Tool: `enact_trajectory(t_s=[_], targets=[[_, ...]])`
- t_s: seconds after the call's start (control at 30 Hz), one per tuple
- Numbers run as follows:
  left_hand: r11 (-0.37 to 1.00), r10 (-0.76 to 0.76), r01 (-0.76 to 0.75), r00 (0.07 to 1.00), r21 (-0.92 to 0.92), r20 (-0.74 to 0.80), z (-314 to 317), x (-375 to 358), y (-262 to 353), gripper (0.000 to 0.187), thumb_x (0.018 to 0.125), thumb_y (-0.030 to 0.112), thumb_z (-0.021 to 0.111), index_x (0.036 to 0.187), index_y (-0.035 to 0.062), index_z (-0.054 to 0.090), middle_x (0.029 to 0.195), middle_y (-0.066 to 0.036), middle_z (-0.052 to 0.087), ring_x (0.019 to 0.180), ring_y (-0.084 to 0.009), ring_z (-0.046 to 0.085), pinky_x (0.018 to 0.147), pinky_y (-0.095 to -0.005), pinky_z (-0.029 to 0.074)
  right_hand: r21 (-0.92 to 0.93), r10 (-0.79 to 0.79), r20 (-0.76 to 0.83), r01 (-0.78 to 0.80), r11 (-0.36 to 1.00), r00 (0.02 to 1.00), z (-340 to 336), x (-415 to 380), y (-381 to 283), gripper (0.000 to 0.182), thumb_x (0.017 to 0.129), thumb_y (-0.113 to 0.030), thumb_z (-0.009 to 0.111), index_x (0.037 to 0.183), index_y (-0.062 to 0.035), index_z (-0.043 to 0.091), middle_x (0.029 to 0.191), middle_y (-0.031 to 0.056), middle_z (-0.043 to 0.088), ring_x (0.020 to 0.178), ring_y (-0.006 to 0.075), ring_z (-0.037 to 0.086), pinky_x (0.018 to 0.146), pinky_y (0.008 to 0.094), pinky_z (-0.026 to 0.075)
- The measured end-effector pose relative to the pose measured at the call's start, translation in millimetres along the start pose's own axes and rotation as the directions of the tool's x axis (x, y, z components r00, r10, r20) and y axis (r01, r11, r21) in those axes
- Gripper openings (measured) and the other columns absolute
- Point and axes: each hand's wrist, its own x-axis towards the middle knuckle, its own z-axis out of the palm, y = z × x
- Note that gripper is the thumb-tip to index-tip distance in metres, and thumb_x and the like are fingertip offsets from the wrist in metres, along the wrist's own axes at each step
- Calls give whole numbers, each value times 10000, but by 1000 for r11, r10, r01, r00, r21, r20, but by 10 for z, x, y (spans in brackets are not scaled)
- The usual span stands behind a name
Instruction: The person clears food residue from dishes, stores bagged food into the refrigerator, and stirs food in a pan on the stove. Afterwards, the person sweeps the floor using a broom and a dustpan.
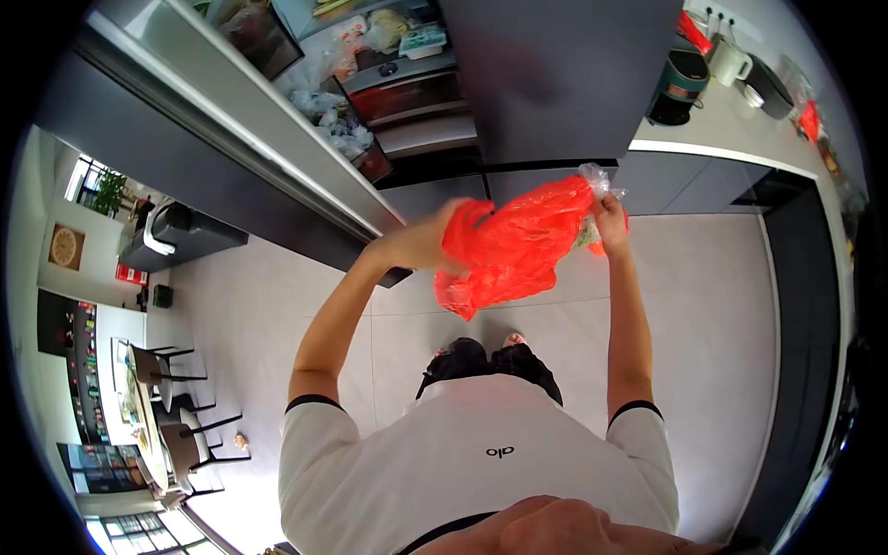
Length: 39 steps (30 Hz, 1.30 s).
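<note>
A red plastic bag [527, 240] is stretched out in front of me, above the floor. My left hand [427, 240] is at the bag's left end, partly covered by red plastic and blurred, so its fingers are hidden. At the bag's right end, my right hand [609, 217] is closed on the gathered top of a clear plastic bag [597, 176]. Something pale green shows through plastic just below that hand; I cannot make out what it is.
An open fridge [416, 111] with bagged food stands ahead, its door [231, 129] reaching toward me on the left. At the right, a counter [740, 129] holds a dark green appliance [680, 88] and a white kettle [731, 65]. Chairs [180, 444] stand far left.
</note>
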Motion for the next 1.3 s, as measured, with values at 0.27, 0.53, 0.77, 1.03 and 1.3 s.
enact_trajectory(t_s=[0.27, 0.53, 0.77, 1.03, 1.3], targets=[[905, -352, 406, 884, 129, -309, 56, -202, -276, 297, 711, 169, 625, 950, -7, 605, 935, -224, 626, 880, -352, 614, 751, -407, 482, -243, -160, -24, 149, 959, 987, 251, 457, 289, 190, 908, -197, 569, 836, -23, 592, 676, -71, 453, 636, 32, 386, 538, 228, 320], [838, -447, 543, 615, -62, -649, 87, 17, -829, 292, 707, 172, 591, 948, 11, 622, 877, -245, 634, 833, -401, 619, 717, -438, 497, 2, 68, -179, -69, 998, 981, 343, -79, -383, 182, 880, -203, 610, 903, -26, 646, 642, -86, 446, 549, 15, 361, 478, 211, 258], [881, -400, 460, 593, -114, -699, 274, 507, -992, 316, 716, 127, 557, 1009, 23, 612, 892, -243, 636, 858, -414, 609, 743, -437, 490, 359, 343, -22, -313, 879, 939, 645, -659, -571, 149, 863, -198, 640, 881, -51, 627, 734, -11, 600, 474, 27, 447, 408, 187, 336], [867, -424, 487, 608, -106, -672, 457, 560, -571, 407, 765, 267, 605, 1034, -36, 575, 889, -270, 627, 885, -435, 598, 759, -460, 479, 824, 358, 503, -561, 75, 787, 1651, -817, 366, 152, 923, -187, 524, 949, -56, 598, 734, 17, 588, 637, 116, 551, 615, 265, 470], [711, -647, 351, 667, -609, -371, 453, 169, -165, 432, 931, 253, 426, 1254, -33, 456, 1119, -158, 587, 1003, -230, 569, 900, -323, 417, 748, 461, 255, -475, 463, 850, 2513, -536, 436, 284, 971, -271, 435, 1151, -70, 525, 1110, 33, 586, 1047, 191, 533, 956, 314, 408]])
